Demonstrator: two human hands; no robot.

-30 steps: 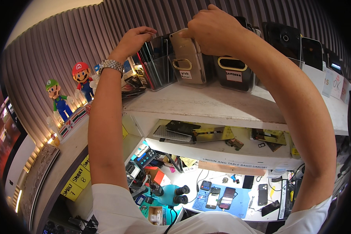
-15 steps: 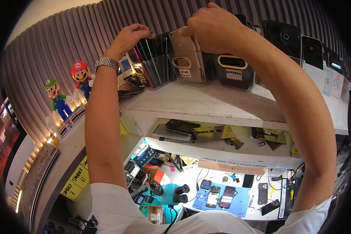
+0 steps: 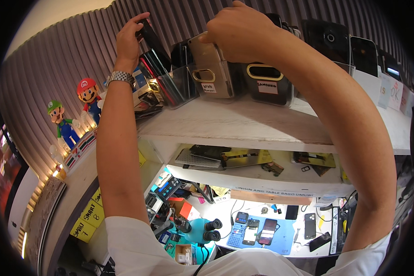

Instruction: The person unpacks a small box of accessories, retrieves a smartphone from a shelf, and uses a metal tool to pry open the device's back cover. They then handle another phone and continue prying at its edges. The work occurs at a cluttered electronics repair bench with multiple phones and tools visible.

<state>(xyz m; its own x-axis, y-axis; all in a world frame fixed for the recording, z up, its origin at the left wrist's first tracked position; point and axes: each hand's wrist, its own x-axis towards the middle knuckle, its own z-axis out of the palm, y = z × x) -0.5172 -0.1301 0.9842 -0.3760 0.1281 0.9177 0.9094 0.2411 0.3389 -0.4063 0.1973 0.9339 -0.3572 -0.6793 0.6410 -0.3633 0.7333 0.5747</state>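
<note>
My left hand (image 3: pixel 129 41), with a metal watch (image 3: pixel 121 78) at the wrist, grips the upper end of a dark phone (image 3: pixel 154 41). That phone leans left above a clear bin (image 3: pixel 183 85) packed with upright phones. Beside it, another clear bin (image 3: pixel 216 89) with a gold-rimmed handle holds a gold phone (image 3: pixel 201 53). My right hand (image 3: pixel 237 34) is closed at the top of this second bin, thumb against the gold phone's upper edge; its other fingertips are hidden. A dark bin (image 3: pixel 270 94) of phones stands under my right forearm.
More phones (image 3: pixel 329 39) stand on the right of the white shelf (image 3: pixel 230 122). Two toy figures (image 3: pixel 89 99) stand at left. Loose phone parts (image 3: pixel 244 158) lie on the lower shelf. Below are a teal microscope (image 3: pixel 200 230) and a blue mat (image 3: pixel 280 234) with phones.
My left hand has moved left and up, tilting a dark phone out of the left bin's row. My right hand has stayed by the gold phone. The whole view has shifted slightly.
</note>
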